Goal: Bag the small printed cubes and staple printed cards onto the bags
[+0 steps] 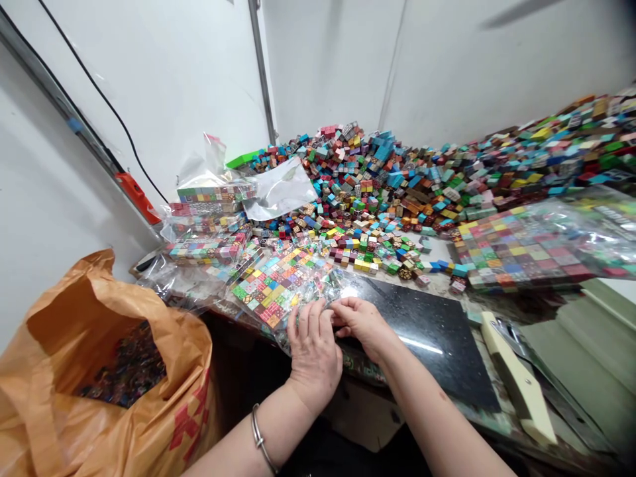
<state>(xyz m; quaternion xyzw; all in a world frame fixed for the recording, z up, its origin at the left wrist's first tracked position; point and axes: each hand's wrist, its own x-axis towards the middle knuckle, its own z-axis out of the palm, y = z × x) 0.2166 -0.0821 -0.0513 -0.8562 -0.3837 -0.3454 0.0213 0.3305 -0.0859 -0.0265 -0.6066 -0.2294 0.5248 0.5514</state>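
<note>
While the cube bag (275, 281) lies just beyond and leftward, left grip (314, 348) and right grip (365, 324) pinch its near edge.

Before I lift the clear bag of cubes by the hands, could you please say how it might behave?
The clear bag probably flops at its loose, crinkled edge; its closely rowed cubes likely stiffen the rest. The shiny film may feel slippery.

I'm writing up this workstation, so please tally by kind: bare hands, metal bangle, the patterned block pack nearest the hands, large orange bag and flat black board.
Hands: 2 (left hand, right hand)
Metal bangle: 1
Nearest block pack: 1
Large orange bag: 1
Flat black board: 1
Total: 6
</note>
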